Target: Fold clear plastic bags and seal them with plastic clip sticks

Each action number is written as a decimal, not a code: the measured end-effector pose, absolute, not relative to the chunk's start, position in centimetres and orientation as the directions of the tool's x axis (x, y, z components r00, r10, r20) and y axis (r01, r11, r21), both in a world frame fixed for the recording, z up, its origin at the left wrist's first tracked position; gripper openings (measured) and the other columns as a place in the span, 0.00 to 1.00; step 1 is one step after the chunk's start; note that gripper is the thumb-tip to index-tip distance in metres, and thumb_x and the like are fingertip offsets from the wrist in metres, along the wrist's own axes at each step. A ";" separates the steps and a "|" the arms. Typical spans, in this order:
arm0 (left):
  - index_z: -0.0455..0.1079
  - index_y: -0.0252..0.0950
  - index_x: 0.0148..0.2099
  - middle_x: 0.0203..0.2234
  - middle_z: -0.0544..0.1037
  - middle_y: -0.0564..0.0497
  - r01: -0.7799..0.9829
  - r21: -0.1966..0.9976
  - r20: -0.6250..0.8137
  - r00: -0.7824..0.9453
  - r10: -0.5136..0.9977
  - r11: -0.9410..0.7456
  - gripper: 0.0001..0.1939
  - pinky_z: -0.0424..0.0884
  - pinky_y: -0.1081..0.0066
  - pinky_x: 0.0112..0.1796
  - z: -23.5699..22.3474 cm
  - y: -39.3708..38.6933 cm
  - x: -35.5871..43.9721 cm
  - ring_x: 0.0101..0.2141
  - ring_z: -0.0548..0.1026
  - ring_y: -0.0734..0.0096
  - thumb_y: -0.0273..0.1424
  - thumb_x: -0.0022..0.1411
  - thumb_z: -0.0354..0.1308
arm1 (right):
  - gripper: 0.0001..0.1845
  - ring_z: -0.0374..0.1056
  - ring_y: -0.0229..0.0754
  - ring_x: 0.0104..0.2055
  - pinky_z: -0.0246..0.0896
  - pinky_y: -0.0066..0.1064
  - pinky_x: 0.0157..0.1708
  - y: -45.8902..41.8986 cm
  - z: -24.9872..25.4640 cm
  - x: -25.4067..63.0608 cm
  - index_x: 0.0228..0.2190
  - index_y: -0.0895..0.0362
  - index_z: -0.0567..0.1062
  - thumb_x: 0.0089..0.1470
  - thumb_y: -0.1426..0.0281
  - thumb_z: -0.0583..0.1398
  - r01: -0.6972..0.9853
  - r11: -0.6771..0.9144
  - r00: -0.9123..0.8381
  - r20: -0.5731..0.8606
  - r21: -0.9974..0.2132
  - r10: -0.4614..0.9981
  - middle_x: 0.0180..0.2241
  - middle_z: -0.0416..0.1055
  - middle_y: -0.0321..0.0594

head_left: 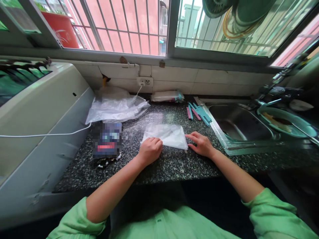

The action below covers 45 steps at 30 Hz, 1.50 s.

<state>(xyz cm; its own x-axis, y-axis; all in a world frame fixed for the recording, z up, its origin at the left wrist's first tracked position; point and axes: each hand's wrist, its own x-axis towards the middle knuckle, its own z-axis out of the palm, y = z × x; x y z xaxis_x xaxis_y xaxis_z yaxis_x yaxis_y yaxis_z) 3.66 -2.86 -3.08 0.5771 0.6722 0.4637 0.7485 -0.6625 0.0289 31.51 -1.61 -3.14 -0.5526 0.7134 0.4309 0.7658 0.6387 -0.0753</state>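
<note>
Speckled counter [171, 169], plastic bag [170, 134] flat on it. Left hand [151, 150] kinda balled over bag's near left corner, can't tell if gripping. Right hand [201, 144] half open, nothing gripped, fingertips by right edge. Pink/teal clips [201, 113] farther back.

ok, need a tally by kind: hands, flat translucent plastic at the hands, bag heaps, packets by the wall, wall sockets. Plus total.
Hands: 2 (left hand, right hand)
Flat translucent plastic: 1
Bag heap: 1
Packet by the wall: 1
Wall socket: 1
Total: 6
</note>
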 end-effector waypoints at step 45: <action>0.58 0.31 0.57 0.47 0.71 0.37 0.860 0.422 0.579 -0.011 0.815 -0.288 0.31 0.58 0.55 0.50 -4.1 0.2 1.7 0.48 0.69 0.54 0.36 0.52 0.57 | 0.17 0.62 0.39 0.30 0.46 0.30 0.32 2.2 -3.3 26.7 0.15 0.58 0.72 0.49 0.61 0.59 0.960 0.174 -0.125 0.221 -0.219 0.967 0.25 0.71 0.40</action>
